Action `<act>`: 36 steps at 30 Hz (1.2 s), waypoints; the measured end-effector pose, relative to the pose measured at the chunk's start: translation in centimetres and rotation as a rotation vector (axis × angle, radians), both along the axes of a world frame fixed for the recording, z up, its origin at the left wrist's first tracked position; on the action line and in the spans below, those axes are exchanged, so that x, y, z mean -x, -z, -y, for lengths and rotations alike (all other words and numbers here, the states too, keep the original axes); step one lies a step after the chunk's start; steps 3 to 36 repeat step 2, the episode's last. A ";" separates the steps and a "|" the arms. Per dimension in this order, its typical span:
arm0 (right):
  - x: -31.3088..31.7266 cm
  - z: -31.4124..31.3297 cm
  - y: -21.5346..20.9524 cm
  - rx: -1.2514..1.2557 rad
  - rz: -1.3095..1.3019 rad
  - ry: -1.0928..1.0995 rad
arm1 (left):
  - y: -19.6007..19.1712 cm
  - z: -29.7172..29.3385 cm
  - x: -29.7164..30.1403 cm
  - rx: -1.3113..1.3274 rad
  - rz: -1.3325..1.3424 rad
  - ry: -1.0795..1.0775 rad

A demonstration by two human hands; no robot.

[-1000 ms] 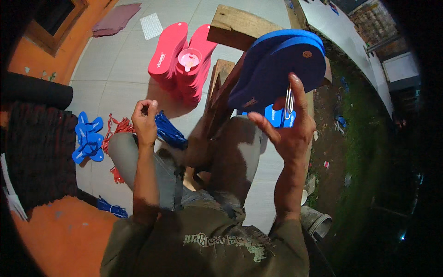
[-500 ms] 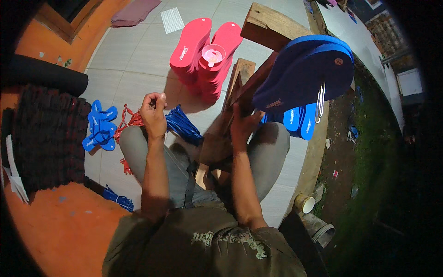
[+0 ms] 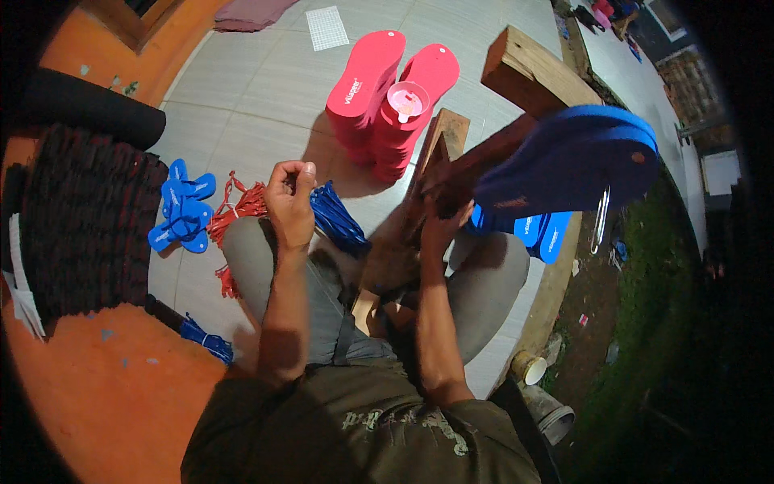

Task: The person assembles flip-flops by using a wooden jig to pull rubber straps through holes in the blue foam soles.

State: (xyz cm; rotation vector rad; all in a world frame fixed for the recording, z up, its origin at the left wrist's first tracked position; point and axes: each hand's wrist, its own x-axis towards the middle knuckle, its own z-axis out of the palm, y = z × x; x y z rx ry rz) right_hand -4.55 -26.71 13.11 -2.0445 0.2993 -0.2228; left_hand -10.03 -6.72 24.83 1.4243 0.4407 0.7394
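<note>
My left hand [image 3: 292, 203] is raised over my left knee, fingers curled and thumb pressed in; anything pinched there is too small to make out. My right hand [image 3: 439, 232] is in shadow against the wooden stand [image 3: 538, 77], its fingers partly hidden. Blue flip-flop soles [image 3: 564, 165] rest on the stand's arm, above and right of that hand. A shiny metal loop [image 3: 599, 222] hangs at their right end. Beside my left hand lies a bundle of blue straps [image 3: 339, 218], with red straps [image 3: 240, 208] left of it. More blue soles [image 3: 542, 234] lie beyond my right knee.
Stacked pink soles [image 3: 367, 77] stand ahead, a small pink cup [image 3: 407, 101] on them. At left are blue flip-flops [image 3: 181, 218], a dark stack [image 3: 89, 226], a black roll [image 3: 105, 109] and another blue strap bundle [image 3: 205, 339]. Containers [image 3: 528, 369] sit at the floor's right edge.
The whole view has shifted, so everything sits further right in the picture. Both hands keep nearly the same pose, and the blue soles stay on the stand.
</note>
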 end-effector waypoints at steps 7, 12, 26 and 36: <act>-0.2 -0.6 -0.4 0.085 -0.047 -0.007 | 0.4 -0.1 -0.1 0.021 0.031 0.011; -0.2 -0.6 -0.4 0.085 -0.047 -0.007 | 0.4 -0.1 -0.1 0.021 0.031 0.011; -0.2 -0.6 -0.4 0.085 -0.047 -0.007 | 0.4 -0.1 -0.1 0.021 0.031 0.011; -0.2 -0.6 -0.4 0.085 -0.047 -0.007 | 0.4 -0.1 -0.1 0.021 0.031 0.011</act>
